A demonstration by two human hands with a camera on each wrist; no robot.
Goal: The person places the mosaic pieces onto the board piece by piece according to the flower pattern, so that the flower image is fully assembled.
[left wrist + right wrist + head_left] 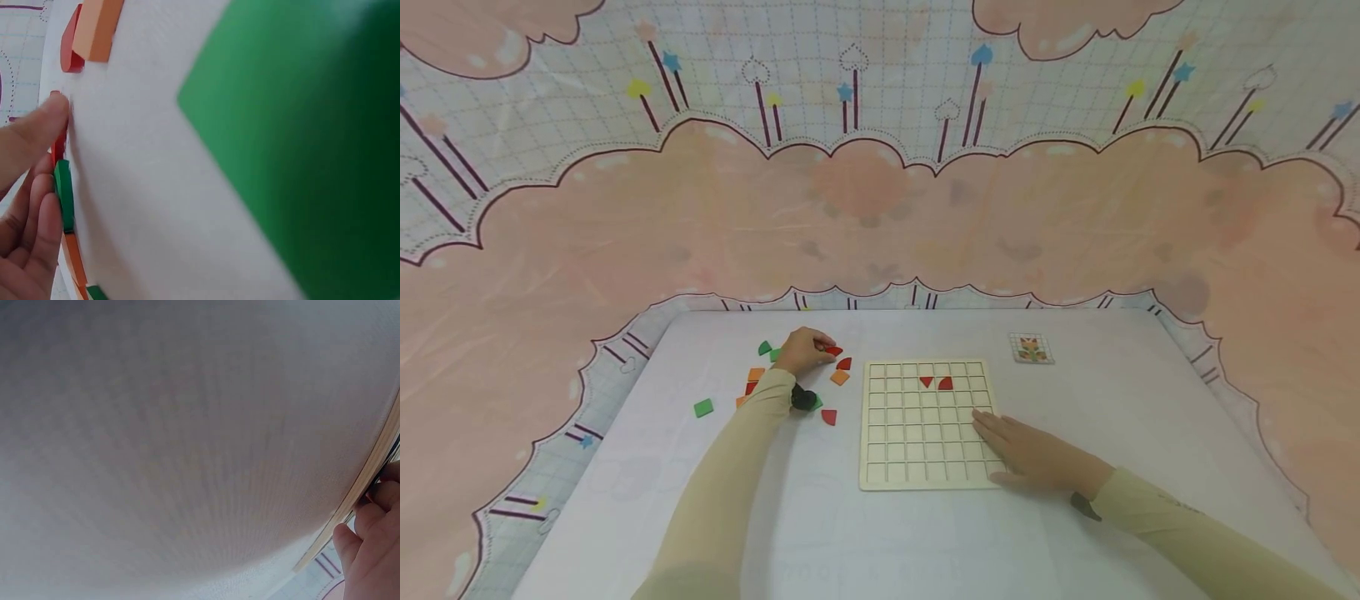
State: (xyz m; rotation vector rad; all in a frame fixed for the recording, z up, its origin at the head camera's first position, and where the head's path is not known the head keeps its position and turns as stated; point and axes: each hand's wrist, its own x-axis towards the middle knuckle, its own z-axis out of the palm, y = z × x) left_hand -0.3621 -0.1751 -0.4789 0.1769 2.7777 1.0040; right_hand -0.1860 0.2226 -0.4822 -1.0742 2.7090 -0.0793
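My left hand (803,350) reaches to the loose pieces left of the board and pinches a red piece (833,351) between thumb and fingers, low over the table. In the left wrist view that red piece (59,147) shows between the thumb and the fingers, next to a green piece (64,197). My right hand (1037,454) lies with extended fingers on the right edge of the wooden grid board (887,482). Near the board's top sit a red triangle (927,382) and a red quarter-circle piece (946,383). In the right wrist view, fingers (369,525) touch the board's edge (365,478).
Around my left hand lie a red quarter-circle (844,363), an orange square (839,377), another red quarter-circle (829,417) and several partly covered pieces. A green square (703,407) lies farther left. A small pattern card (1032,348) lies behind the board, to the right.
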